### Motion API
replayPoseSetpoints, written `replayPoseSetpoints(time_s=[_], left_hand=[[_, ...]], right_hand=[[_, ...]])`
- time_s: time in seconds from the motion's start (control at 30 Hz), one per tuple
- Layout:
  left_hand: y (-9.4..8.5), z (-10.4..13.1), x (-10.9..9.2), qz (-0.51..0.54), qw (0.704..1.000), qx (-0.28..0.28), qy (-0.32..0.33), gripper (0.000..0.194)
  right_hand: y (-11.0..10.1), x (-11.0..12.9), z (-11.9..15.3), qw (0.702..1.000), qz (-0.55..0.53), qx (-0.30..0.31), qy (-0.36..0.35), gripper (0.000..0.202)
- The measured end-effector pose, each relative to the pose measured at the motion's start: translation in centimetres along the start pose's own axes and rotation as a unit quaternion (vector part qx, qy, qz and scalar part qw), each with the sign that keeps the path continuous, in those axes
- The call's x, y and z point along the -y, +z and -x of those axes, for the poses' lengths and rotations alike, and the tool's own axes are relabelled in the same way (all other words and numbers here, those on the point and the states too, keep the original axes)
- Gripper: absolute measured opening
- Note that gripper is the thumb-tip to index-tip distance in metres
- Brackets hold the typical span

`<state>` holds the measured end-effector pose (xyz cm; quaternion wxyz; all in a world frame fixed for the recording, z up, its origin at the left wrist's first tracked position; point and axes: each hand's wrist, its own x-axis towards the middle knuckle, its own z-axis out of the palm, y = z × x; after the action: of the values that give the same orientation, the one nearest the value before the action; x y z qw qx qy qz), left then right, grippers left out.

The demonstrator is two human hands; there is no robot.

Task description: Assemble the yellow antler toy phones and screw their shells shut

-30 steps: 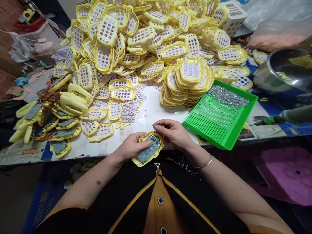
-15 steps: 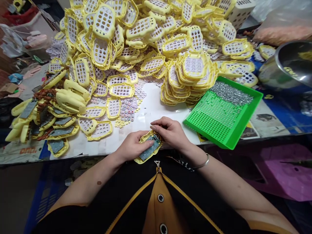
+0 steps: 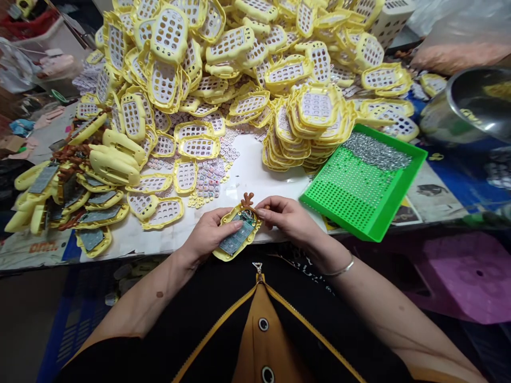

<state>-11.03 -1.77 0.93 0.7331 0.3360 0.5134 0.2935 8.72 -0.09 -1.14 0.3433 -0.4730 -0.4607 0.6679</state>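
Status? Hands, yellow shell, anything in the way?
Left hand gripping yellow shell, circuit board facing up. Right hand at shell's edge beside brown antler piece, grip unclear. Green basket off to the right, not between hands.

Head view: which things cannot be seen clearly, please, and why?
In the head view:
Circuit board: partly covered by the left hand.
Right hand: its fingers hide whatever they may pinch.
Metal bowl: cut off by the right edge.
Metal pieces in the green tray: too small to identify.
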Motion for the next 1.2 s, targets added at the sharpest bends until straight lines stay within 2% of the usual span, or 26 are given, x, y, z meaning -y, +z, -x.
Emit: replayPoseSetpoints(time_s=[0.13, 0.27, 0.37, 0.53, 0.6, 0.63, 0.67, 0.7, 0.77, 0.83, 0.9, 0.93, 1.0, 1.1, 1.2], left_hand=[[-0.1, 0.1, 0.3, 0.002, 1.000, -0.021, 0.017, 0.044], [0.0, 0.0, 0.3, -0.013, 0.998, -0.041, 0.041, 0.043], [0.2, 0.0, 0.3, -0.019, 0.997, -0.045, 0.052, 0.041], [0.4, 0.1, 0.2, -0.002, 0.995, -0.057, 0.080, 0.040], [0.5, 0.0, -0.1, 0.046, 0.995, -0.050, 0.074, 0.042], [0.5, 0.0, -0.4, 0.079, 0.993, -0.045, 0.072, 0.045], [0.5, 0.0, -0.7, 0.111, 0.990, -0.040, 0.072, 0.048], [0.5, 0.0, -1.1, 0.141, 0.987, -0.038, 0.071, 0.052], [0.2, 0.0, -1.7, 0.182, 0.981, -0.039, 0.059, 0.055], [0.0, -0.2, -2.1, 0.201, 0.978, -0.041, 0.036, 0.050], [-0.3, -0.4, -2.3, 0.205, 0.977, -0.048, 0.016, 0.038], [-0.4, -0.5, -2.3, 0.206, 0.977, -0.053, 0.010, 0.033], [-0.6, -0.7, -2.3, 0.207, 0.976, -0.062, 0.005, 0.025], [-0.7, -0.8, -2.5, 0.214, 0.975, -0.059, 0.017, 0.020], [-0.5, -0.7, -3.1, 0.222, 0.973, -0.040, 0.055, 0.022]], right_hand=[[0.7, -0.5, 0.0, 0.998, 0.008, -0.039, -0.054, 0.040], [1.7, -0.7, 0.2, 0.976, 0.101, -0.105, -0.159, 0.060], [2.2, -1.1, 0.1, 0.978, 0.106, -0.082, -0.158, 0.051], [2.9, -1.3, -0.5, 0.993, -0.015, -0.028, -0.112, 0.046], [2.6, -0.2, -0.5, 0.988, 0.016, -0.047, -0.145, 0.051], [2.1, 0.6, -0.4, 0.977, 0.062, -0.078, -0.190, 0.054], [1.5, 1.7, -0.3, 0.952, 0.128, -0.122, -0.248, 0.054], [0.6, 3.0, -0.2, 0.911, 0.205, -0.173, -0.313, 0.052], [-1.7, 5.5, -0.2, 0.795, 0.364, -0.277, -0.398, 0.031], [-4.2, 7.5, -0.5, 0.693, 0.491, -0.342, -0.401, 0.020], [-6.3, 8.6, -1.2, 0.624, 0.590, -0.360, -0.365, 0.022], [-7.1, 8.8, -1.7, 0.602, 0.624, -0.356, -0.348, 0.022], [-8.0, 8.7, -2.3, 0.582, 0.660, -0.341, -0.331, 0.022], [-8.0, 8.1, -2.3, 0.576, 0.656, -0.344, -0.345, 0.023], [-6.6, 7.2, -1.0, 0.572, 0.640, -0.341, -0.383, 0.022]])
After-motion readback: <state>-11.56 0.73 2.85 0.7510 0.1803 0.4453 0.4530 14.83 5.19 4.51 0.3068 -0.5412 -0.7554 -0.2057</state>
